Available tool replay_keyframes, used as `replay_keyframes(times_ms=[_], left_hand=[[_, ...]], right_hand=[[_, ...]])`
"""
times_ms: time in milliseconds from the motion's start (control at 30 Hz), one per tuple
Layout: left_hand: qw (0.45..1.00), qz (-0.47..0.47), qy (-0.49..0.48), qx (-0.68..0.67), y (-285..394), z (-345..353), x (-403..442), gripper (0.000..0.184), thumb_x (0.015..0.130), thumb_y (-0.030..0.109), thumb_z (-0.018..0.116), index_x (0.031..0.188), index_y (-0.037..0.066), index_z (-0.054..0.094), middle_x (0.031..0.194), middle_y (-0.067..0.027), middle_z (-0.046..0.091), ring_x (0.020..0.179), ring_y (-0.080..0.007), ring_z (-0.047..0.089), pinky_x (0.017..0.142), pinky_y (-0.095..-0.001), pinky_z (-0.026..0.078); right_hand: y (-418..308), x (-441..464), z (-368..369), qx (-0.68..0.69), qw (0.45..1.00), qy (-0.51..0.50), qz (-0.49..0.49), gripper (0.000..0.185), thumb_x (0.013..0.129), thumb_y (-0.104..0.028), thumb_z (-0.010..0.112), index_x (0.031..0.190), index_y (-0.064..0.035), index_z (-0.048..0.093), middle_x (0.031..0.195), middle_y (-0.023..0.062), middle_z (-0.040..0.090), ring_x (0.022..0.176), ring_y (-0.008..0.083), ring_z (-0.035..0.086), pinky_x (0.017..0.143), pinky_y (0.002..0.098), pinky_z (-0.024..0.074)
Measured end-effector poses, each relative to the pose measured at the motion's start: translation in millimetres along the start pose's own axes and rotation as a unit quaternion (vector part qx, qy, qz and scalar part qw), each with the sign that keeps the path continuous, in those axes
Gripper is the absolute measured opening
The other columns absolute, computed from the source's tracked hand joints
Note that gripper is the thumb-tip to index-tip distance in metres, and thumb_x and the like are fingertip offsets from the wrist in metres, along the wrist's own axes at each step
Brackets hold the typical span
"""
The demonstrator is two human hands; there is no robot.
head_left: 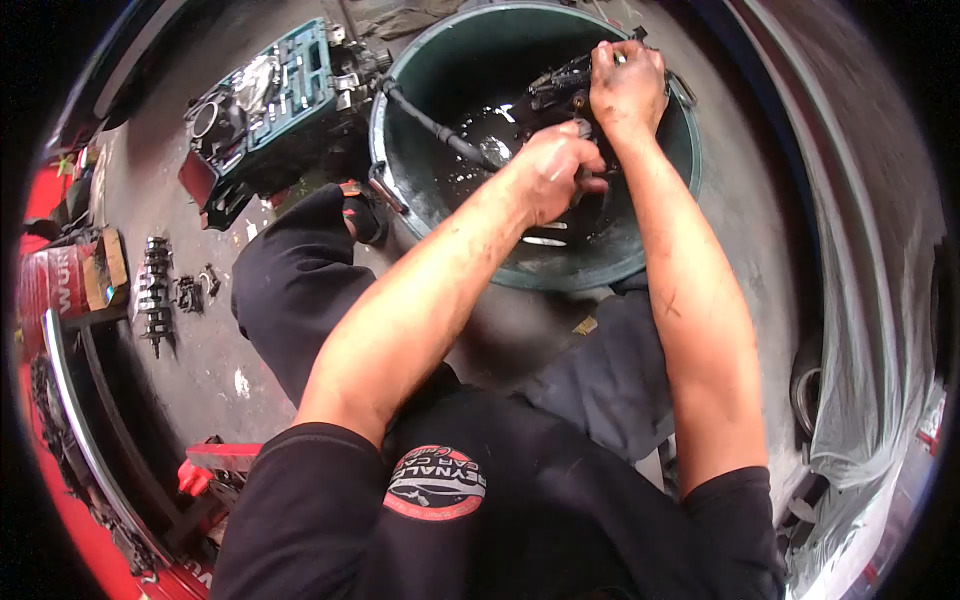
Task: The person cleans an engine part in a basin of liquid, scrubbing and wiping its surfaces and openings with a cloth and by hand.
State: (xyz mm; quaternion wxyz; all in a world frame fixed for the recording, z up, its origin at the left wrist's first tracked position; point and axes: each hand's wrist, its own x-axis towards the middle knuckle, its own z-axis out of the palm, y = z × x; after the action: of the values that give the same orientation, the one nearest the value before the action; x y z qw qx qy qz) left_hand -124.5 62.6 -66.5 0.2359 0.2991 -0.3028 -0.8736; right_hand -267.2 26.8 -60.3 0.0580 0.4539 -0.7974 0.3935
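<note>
A large dark green tub (384,140) stands in front of me with wet, shiny dark liquid at its bottom. My right hand (628,88) is closed on a dark, greasy metal part (562,86) near the tub's far right rim. Below and left of it, my left hand (562,172) is curled over the tub around a dark object, mostly hidden by the fingers. A black hose (435,126) runs over the left rim and down into the tub; whether it joins what my left hand holds, I cannot tell.
An open teal tool case (318,62) with sockets and wrenches sits left of the tub. A crankshaft (154,295) and smaller metal parts (188,292) lie on the floor at left. Red cardboard boxes (50,285) line the left side; plastic sheeting (875,400) hangs at right.
</note>
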Motion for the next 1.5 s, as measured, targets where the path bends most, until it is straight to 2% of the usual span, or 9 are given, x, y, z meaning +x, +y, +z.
replay_keyframes(times_ms=[167,300,467,567,833,1000,1100,1267,1500], left_hand=[[0.989,0.015,-0.092,-0.113,-4.1,-10.7,7.9,0.035,0.085,-0.001,0.059,0.117,0.004,0.047,0.086,0.0012,0.058,0.082,-0.0129,0.063,0.091,-0.0584,0.052],[0.947,-0.058,-0.009,0.314,13.6,2.5,24.9,0.029,0.083,0.007,0.065,0.108,-0.002,0.053,0.098,-0.0074,0.065,0.094,-0.0195,0.067,0.093,-0.0482,0.054],[0.417,-0.119,-0.179,0.883,37.6,13.0,47.9,0.069,0.079,0.016,0.072,0.142,0.002,0.049,0.136,-0.0154,0.06,0.127,-0.0307,0.057,0.104,-0.041,0.046],[0.266,-0.108,-0.078,0.955,35.7,38.9,31.1,0.056,0.078,0.017,0.072,0.133,0.01,0.061,0.133,-0.0143,0.062,0.126,-0.0288,0.058,0.103,-0.0476,0.045],[0.625,-0.049,-0.004,0.779,20.5,16.2,30.3,0.04,0.07,0.013,0.066,0.109,0.005,0.072,0.11,-0.0215,0.07,0.108,-0.0366,0.066,0.096,-0.0614,0.042],[0.898,0.009,0.008,0.439,20.2,12.6,-7.4,0.023,0.072,0.009,0.072,0.088,-0.001,0.059,0.076,-0.0049,0.056,0.069,-0.0159,0.049,0.066,-0.0323,0.043],[0.932,0.006,0.029,0.362,21.1,17.6,-13.9,0.017,0.076,0.006,0.07,0.089,0.002,0.061,0.078,-0.004,0.059,0.071,-0.0142,0.054,0.067,-0.03,0.043],[0.935,0.066,-0.19,-0.292,-26.1,-27.7,37.8,0.006,0.082,0.002,0.063,0.086,0.004,0.065,0.079,-0.0065,0.065,0.081,-0.0216,0.064,0.088,-0.0543,0.05],[0.996,-0.007,-0.072,0.051,9.2,-8.4,41.5,0.018,0.078,-0.005,0.056,0.092,-0.009,0.066,0.098,-0.0194,0.07,0.086,-0.0285,0.069,0.08,-0.0459,0.059]], right_hand=[[-2.1,7.7,1.2,0.002,0.999,-0.038,0.034,0.037,0.088,-0.039,0.061,0.103,-0.0062,0.07,0.114,0.0194,0.064,0.11,0.0368,0.061,0.096,0.0463,0.047],[0.8,17.4,7.4,-0.028,0.997,-0.051,0.048,0.039,0.086,-0.04,0.062,0.104,-0.0064,0.07,0.115,0.0206,0.065,0.112,0.0362,0.061,0.099,0.0453,0.046],[4.6,19.8,11.2,-0.033,0.998,-0.053,0.034,0.04,0.087,-0.041,0.062,0.107,-0.0073,0.071,0.117,0.0212,0.065,0.113,0.0364,0.061,0.099,0.0453,0.0458],[5.5,20.5,8.3,-0.028,0.997,-0.066,0.035,0.04,0.087,-0.041,0.063,0.107,-0.0081,0.071,0.119,0.0204,0.064,0.113,0.0365,0.061,0.099,0.0451,0.046],[3.3,9.6,6.8,-0.005,0.999,-0.038,0.038,0.035,0.086,-0.039,0.064,0.103,-0.0097,0.071,0.117,0.0174,0.065,0.111,0.0351,0.062,0.098,0.0448,0.0467],[3.3,9.8,7.2,-0.018,0.999,-0.027,0.034,0.036,0.086,-0.04,0.064,0.103,-0.009,0.071,0.113,0.0176,0.066,0.109,0.0362,0.062,0.096,0.0452,0.0475],[4.8,10.7,9.1,-0.022,1.0,-0.013,0.011,0.038,0.086,-0.041,0.064,0.104,-0.0082,0.07,0.114,0.0198,0.065,0.108,0.0375,0.062,0.096,0.0454,0.0475],[0.3,14.4,10.9,-0.029,0.998,-0.036,0.039,0.039,0.085,-0.041,0.063,0.105,-0.0079,0.07,0.114,0.0207,0.065,0.109,0.0377,0.062,0.097,0.0455,0.0474],[-8.3,19.5,9.4,-0.036,0.997,-0.038,0.048,0.039,0.087,-0.04,0.062,0.103,-0.0048,0.07,0.11,0.0214,0.066,0.105,0.0375,0.064,0.093,0.0448,0.0484]])
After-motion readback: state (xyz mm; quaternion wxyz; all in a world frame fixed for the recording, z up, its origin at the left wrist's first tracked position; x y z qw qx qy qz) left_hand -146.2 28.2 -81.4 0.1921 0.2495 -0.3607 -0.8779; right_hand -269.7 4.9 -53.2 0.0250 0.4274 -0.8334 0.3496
